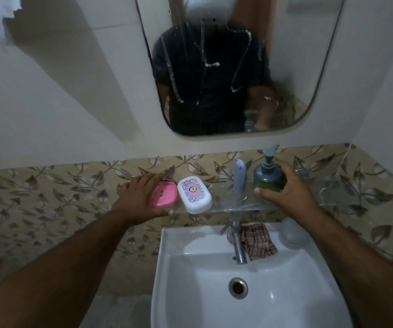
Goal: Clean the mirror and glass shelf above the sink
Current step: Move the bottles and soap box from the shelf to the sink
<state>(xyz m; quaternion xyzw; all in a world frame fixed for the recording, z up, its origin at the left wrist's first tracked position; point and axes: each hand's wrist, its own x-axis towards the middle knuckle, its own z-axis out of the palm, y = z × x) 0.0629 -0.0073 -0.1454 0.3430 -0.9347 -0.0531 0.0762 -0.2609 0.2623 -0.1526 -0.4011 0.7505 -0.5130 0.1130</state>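
Note:
The mirror (pixel 290 67) hangs on the wall with foamy streaks running down its glass. Below it the clear glass shelf (pixel 233 202) carries a pink soap case (pixel 164 194), a white soap case (pixel 194 194), a grey-blue razor holder (pixel 240 177) and a green pump bottle (pixel 267 178). My left hand (pixel 141 197) is wrapped around the pink soap case at the shelf's left end. My right hand (pixel 287 188) grips the pump bottle from its right side, the bottle standing upright on the shelf.
A white sink (pixel 179 268) sits under the shelf with a metal tap (pixel 238 242) at its back. A checked cloth (pixel 258 240) lies on the sink rim right of the tap, with a pale round object (pixel 292 233) beside it. Leaf-patterned tiles cover the wall.

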